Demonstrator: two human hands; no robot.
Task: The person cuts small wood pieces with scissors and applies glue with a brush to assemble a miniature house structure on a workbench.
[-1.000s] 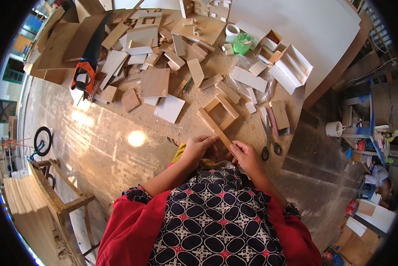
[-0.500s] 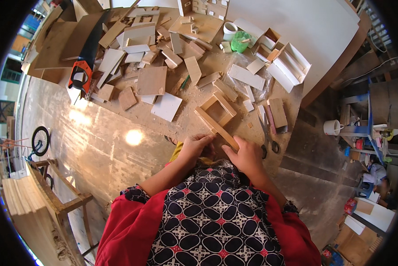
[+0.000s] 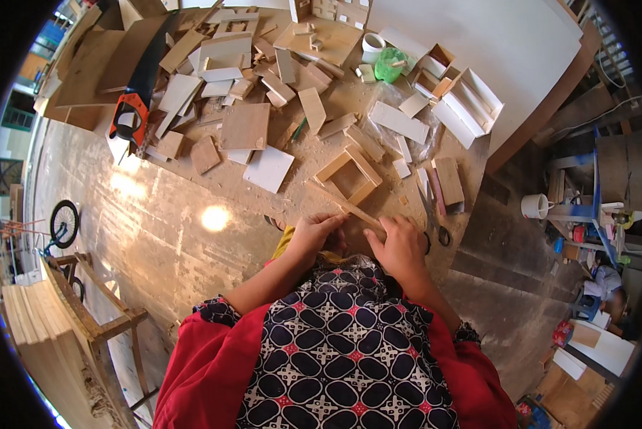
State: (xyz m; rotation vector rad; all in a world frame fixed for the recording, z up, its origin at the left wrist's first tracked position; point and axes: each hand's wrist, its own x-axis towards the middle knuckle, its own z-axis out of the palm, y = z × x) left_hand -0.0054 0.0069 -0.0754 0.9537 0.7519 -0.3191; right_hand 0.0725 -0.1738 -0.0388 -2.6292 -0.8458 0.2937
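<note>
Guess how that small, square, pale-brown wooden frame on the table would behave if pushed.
The frame would probably slide rather than roll, since it lies flat with straight sides. Being wood, it is likely stiff; the open middle suggests it's fairly light for its size.

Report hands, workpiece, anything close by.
Right hand gripping wooden strip. Left hand close by, grip unclear. Wooden frame just beyond. Scissors near right hand.

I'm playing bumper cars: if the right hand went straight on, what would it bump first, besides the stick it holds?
Probably the wooden frame, ahead and a little left of the right hand, just past the stick. How high the hand is, I can't tell, so it might pass over.
</note>
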